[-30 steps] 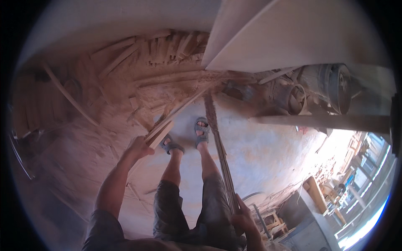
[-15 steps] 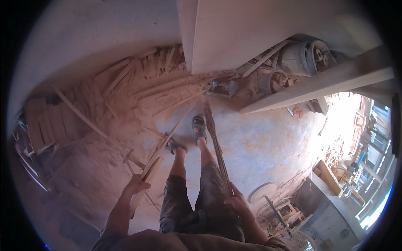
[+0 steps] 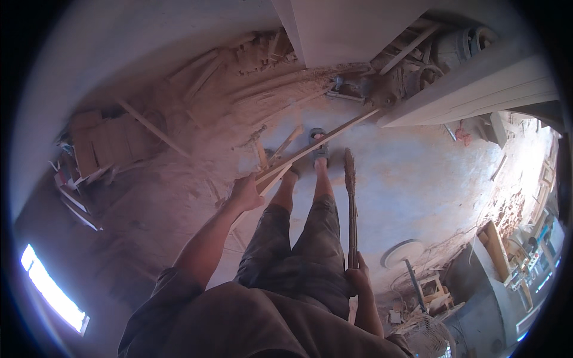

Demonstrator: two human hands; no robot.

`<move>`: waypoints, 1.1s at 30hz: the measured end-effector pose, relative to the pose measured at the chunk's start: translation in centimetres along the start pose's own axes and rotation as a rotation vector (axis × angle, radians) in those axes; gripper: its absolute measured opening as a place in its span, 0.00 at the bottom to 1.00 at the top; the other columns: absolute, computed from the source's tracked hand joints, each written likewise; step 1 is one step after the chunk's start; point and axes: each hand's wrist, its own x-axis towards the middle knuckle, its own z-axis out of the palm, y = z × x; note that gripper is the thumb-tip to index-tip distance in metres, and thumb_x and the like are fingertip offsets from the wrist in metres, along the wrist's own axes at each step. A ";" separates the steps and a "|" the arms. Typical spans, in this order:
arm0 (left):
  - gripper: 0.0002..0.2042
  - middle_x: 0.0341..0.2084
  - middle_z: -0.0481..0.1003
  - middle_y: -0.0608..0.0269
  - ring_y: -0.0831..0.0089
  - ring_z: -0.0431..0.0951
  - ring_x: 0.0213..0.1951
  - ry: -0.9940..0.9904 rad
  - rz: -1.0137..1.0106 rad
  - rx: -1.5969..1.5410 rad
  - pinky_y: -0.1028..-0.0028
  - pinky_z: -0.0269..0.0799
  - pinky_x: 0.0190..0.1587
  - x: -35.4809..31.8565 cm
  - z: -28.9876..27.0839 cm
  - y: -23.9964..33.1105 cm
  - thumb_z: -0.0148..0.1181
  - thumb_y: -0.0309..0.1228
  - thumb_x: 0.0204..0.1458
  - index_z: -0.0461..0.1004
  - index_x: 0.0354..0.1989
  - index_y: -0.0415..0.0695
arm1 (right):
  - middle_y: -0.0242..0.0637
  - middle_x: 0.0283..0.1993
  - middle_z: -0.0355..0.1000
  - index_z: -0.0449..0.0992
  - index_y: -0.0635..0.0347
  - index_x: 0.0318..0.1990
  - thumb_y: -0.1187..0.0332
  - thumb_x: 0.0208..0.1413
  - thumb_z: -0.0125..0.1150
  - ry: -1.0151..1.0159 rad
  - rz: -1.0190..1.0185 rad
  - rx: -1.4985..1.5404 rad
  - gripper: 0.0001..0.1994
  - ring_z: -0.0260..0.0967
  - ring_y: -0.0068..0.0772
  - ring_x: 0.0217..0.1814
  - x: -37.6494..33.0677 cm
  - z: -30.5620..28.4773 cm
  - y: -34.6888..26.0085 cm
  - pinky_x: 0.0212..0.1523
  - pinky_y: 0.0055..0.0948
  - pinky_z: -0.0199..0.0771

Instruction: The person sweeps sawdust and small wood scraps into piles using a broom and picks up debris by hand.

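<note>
My left hand [image 3: 246, 194] is closed around a few pale wooden strips [image 3: 335, 133]. The longest strip slants up to the right, across my sandalled foot [image 3: 318, 136] in this view. At my right side, my right hand [image 3: 360, 277] grips a stick broom [image 3: 351, 215], a narrow bundle of thin dark sticks with a shaggy brown end pointing away from me. Behind the strips, other short wood pieces [image 3: 260, 154] show near my feet; whether the hand holds any of these I cannot tell.
Sawdust and scrap wood [image 3: 203, 77] cover the far left floor. A pale upright panel [image 3: 352, 36] and a thick leaning board [image 3: 471, 89] stand ahead. To the right are a round disc [image 3: 402, 253], a fan [image 3: 427, 334] and a cluttered bench [image 3: 486, 286].
My left hand has swung the strips forward and to the right, across my foot. The broom in my right hand now points more straight ahead. The whole view has shifted.
</note>
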 end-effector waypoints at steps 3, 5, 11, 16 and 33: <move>0.36 0.43 0.78 0.38 0.47 0.79 0.48 0.039 0.064 -0.075 0.59 0.74 0.54 0.4 -1.2 1.7 0.70 0.37 0.34 0.69 0.55 0.33 | 0.46 0.41 0.75 0.56 0.65 0.71 0.77 0.38 0.62 -0.019 0.080 0.252 0.45 0.75 0.36 0.35 -0.3 0.2 0.4 0.35 0.34 0.77; 0.35 0.42 0.79 0.40 0.51 0.80 0.46 0.026 0.089 -0.205 0.62 0.74 0.52 0.4 -1.6 2.5 0.71 0.37 0.33 0.72 0.53 0.33 | 0.45 0.39 0.74 0.61 0.70 0.67 0.76 0.42 0.61 -0.125 0.153 0.526 0.38 0.74 0.35 0.33 -0.4 0.2 0.4 0.33 0.34 0.77; 0.31 0.39 0.80 0.48 0.64 0.81 0.41 -0.048 0.112 -0.539 0.67 0.76 0.45 2.3 0.4 4.8 0.74 0.36 0.33 0.75 0.48 0.33 | 0.45 0.41 0.76 0.74 0.73 0.48 0.67 0.56 0.61 -0.596 0.100 1.297 0.17 0.77 0.42 0.39 -3.5 4.8 -9.2 0.38 0.38 0.80; 0.33 0.43 0.78 0.45 0.59 0.80 0.45 -0.021 0.153 -0.657 0.65 0.76 0.48 2.7 4.0 11.0 0.73 0.36 0.33 0.72 0.50 0.32 | 0.42 0.39 0.75 0.74 0.68 0.46 0.70 0.55 0.60 -0.525 0.163 1.277 0.14 0.77 0.41 0.40 -2.6 13.0 -19.1 0.37 0.35 0.80; 0.45 0.53 0.74 0.38 0.48 0.77 0.53 -0.062 0.100 -0.444 0.63 0.73 0.57 3.4 4.0 17.3 0.77 0.48 0.38 0.65 0.61 0.32 | 0.44 0.41 0.77 0.73 0.69 0.52 0.79 0.51 0.61 -0.344 0.086 1.139 0.18 0.79 0.44 0.40 -0.7 9.0 -21.6 0.39 0.40 0.81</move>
